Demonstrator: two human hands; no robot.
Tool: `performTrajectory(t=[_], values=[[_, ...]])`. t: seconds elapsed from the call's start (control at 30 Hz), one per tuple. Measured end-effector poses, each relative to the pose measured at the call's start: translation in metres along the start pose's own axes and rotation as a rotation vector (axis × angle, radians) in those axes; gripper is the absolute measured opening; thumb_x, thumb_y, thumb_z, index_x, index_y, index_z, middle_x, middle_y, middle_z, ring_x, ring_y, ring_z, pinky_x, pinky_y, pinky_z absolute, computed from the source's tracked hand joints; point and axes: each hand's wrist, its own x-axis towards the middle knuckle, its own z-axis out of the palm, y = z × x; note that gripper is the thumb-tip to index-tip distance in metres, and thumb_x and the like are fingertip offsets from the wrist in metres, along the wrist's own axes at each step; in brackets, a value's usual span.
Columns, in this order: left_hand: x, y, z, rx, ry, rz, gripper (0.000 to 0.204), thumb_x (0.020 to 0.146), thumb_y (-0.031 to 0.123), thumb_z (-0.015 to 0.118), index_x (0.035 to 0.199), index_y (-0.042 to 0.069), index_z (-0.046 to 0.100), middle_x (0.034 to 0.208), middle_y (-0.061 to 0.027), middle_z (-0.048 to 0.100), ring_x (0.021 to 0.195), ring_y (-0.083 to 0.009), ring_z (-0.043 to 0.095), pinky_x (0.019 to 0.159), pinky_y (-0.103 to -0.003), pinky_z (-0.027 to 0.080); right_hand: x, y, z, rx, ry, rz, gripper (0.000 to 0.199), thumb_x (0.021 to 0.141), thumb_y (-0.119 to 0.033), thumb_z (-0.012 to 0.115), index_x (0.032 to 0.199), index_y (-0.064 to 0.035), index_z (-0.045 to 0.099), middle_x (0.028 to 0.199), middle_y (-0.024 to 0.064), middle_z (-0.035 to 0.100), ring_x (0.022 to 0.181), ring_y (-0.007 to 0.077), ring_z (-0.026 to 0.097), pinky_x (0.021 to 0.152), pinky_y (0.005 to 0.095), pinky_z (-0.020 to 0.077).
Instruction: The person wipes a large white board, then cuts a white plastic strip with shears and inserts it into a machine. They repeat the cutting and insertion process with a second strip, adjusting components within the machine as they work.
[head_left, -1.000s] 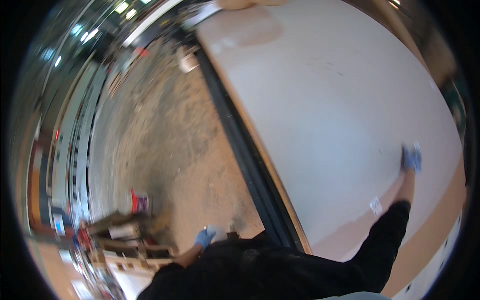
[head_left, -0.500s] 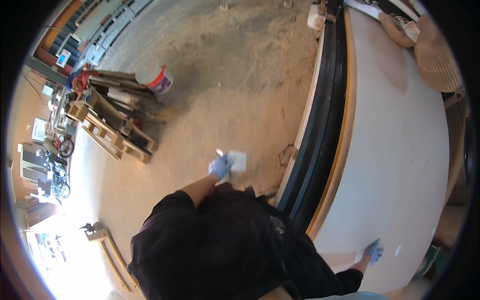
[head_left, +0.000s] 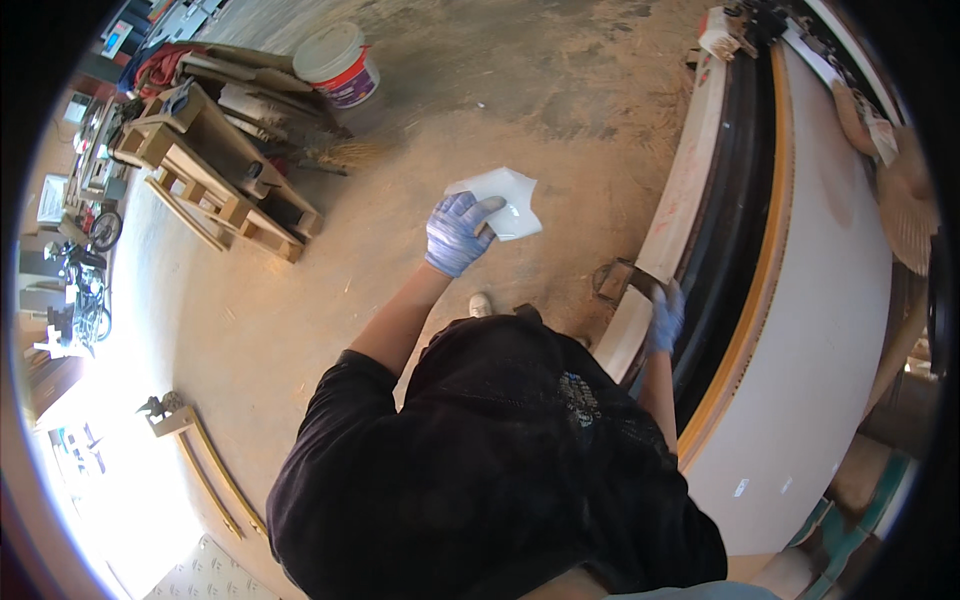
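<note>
Holding a white crumpled sheet (head_left: 503,200) out over the sawdust-covered floor (head_left: 300,310), the left hand (head_left: 455,233) — in a blue glove — has its grip closed on the sheet's lower edge. The right hand (head_left: 664,316), also gloved in blue, rests its fingers curled over the pale edge of a large white panel (head_left: 830,330) lying on the counter (head_left: 745,330). Farther off on the floor stand a stack of wooden pallets (head_left: 215,180) and a white bucket (head_left: 340,62).
</note>
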Motion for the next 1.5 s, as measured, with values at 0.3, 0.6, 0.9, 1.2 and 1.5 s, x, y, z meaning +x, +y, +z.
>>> performTrajectory(t=[0.3, 0.6, 0.9, 1.2, 1.5], values=[[-0.027, -0.042, -0.065, -0.086, 0.050, -0.183, 0.045, 0.064, 0.017, 0.069, 0.108, 0.018, 0.066, 0.102, -0.0097, 0.064, 0.085, -0.0301, 0.061, 0.075, -0.040, 0.049, 0.017, -0.206, 0.257, 0.058, -0.546, -0.647, 0.040, 0.079, -0.026, 0.073, 0.110, -0.0037, 0.062, 0.105, 0.0143, 0.062, 0.099, 0.0230, 0.059, 0.089, 0.0330, 0.0458], [0.035, -0.086, -0.027, -0.506, 0.282, -0.656, 0.029, 0.082, 0.015, 0.066, 0.107, 0.003, 0.065, 0.106, -0.0143, 0.066, 0.087, -0.0206, 0.064, 0.077, -0.031, 0.050, 0.106, -0.205, 0.302, -0.053, -0.890, -0.465, 0.021, 0.084, -0.023, 0.069, 0.086, -0.0046, 0.060, 0.066, 0.0095, 0.058, 0.058, 0.0176, 0.055, 0.057, 0.0327, 0.0453], [0.234, -0.163, 0.074, -0.680, 0.428, -0.626, 0.039, 0.082, 0.000, 0.062, 0.120, 0.005, 0.058, 0.094, 0.0012, 0.060, 0.073, -0.0052, 0.050, 0.068, -0.021, 0.045, 0.303, -0.201, 0.294, 0.101, -0.945, -0.158, 0.022, 0.088, -0.023, 0.064, 0.091, -0.0013, 0.064, 0.071, 0.0033, 0.054, 0.069, 0.0094, 0.050, 0.063, 0.0270, 0.0431], [0.368, -0.226, 0.145, -0.835, 0.512, -0.651, 0.050, 0.082, -0.004, 0.059, 0.130, 0.003, 0.047, 0.100, 0.0012, 0.057, 0.072, -0.0041, 0.043, 0.069, -0.019, 0.043, 0.439, -0.206, 0.313, 0.161, -1.059, 0.046, 0.030, 0.087, -0.016, 0.063, 0.112, 0.0004, 0.063, 0.096, 0.0053, 0.068, 0.085, 0.0107, 0.058, 0.078, 0.0293, 0.0494], [0.465, -0.343, 0.200, -1.008, 0.558, -0.677, 0.074, 0.078, -0.005, 0.061, 0.143, 0.005, 0.027, 0.105, -0.0048, 0.057, 0.072, -0.0051, 0.043, 0.069, -0.020, 0.043, 0.568, -0.237, 0.407, -0.056, -0.983, -0.021, 0.029, 0.087, -0.018, 0.062, 0.108, 0.0010, 0.064, 0.089, 0.0100, 0.068, 0.079, 0.0131, 0.060, 0.072, 0.0319, 0.0494]])
